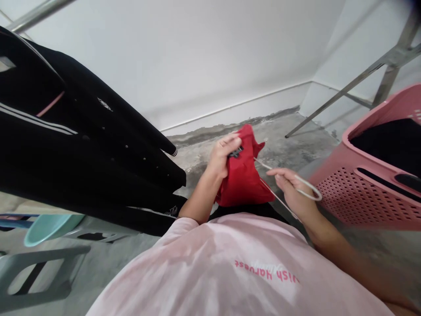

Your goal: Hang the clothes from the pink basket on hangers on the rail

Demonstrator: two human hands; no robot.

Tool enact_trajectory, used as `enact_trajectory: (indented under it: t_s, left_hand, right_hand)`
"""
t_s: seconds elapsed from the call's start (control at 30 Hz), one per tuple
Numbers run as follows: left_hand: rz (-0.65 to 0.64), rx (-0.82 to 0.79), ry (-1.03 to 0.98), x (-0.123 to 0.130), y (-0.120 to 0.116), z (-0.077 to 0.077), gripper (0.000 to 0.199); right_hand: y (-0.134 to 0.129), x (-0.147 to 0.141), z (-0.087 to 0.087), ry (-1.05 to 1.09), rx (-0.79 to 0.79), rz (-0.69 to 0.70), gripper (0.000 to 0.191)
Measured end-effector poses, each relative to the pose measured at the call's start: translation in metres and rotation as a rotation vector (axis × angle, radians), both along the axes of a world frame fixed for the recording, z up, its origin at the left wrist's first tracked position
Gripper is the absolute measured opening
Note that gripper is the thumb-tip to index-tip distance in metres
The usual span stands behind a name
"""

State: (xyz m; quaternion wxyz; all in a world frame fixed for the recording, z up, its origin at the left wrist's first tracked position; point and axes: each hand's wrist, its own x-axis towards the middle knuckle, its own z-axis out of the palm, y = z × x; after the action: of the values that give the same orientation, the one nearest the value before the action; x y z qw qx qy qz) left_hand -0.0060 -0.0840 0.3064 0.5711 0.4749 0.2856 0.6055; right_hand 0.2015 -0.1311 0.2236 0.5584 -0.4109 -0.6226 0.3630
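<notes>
A red cloth item (pixel 245 182) with a dark printed mark hangs in front of my body. My left hand (pixel 225 153) grips its upper left side, thumb over the cloth. From its right side runs a white cord (pixel 271 192), whose other part forms a loop beside my right hand (pixel 294 186). The fingers of my right hand are closed on the cord, to the right of the cloth. Whether the red item is a bag or a garment cannot be made out.
Black garments (pixel 98 145) hang at the left from a metal rail (pixel 39 15). A pink basket (pixel 348 175) with dark cloth inside stands at the right, near a metal rack leg (pixel 335 96). A grey stool (pixel 42 254) and turquoise basin (pixel 49 228) are lower left.
</notes>
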Motion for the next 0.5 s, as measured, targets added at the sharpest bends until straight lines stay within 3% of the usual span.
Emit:
enact_trajectory:
  t_s: [0.1, 0.2, 0.3, 0.37, 0.43, 0.5]
  left_hand:
    - [-0.2, 0.14, 0.319, 0.013, -0.022, -0.004, 0.044]
    - [-0.271, 0.354, 0.558, 0.016, -0.037, -0.008, 0.057]
    - [-0.141, 0.536, 0.721, 0.014, -0.042, -0.021, 0.074]
    - [-0.012, 0.572, 0.827, 0.011, -0.04, -0.038, 0.082]
    - [0.122, 0.52, 0.935, 0.007, -0.035, -0.061, 0.074]
    - [0.218, 0.391, 1.008, -0.001, -0.03, -0.085, 0.045]
  right_hand:
    - [0.017, -0.007, 0.02, 0.453, -0.027, -0.027, 0.01]
    - [0.024, -0.013, 0.056, 0.736, 0.12, 0.0, 0.009]
    - [0.022, -0.02, 0.092, 0.826, 0.372, -0.011, 0.008]
    - [0.017, -0.026, 0.112, 0.86, 0.514, -0.02, 0.008]
    - [0.014, -0.032, 0.127, 0.874, 0.609, -0.032, 0.007]
    - [0.015, -0.038, 0.137, 0.869, 0.669, -0.048, 0.007]
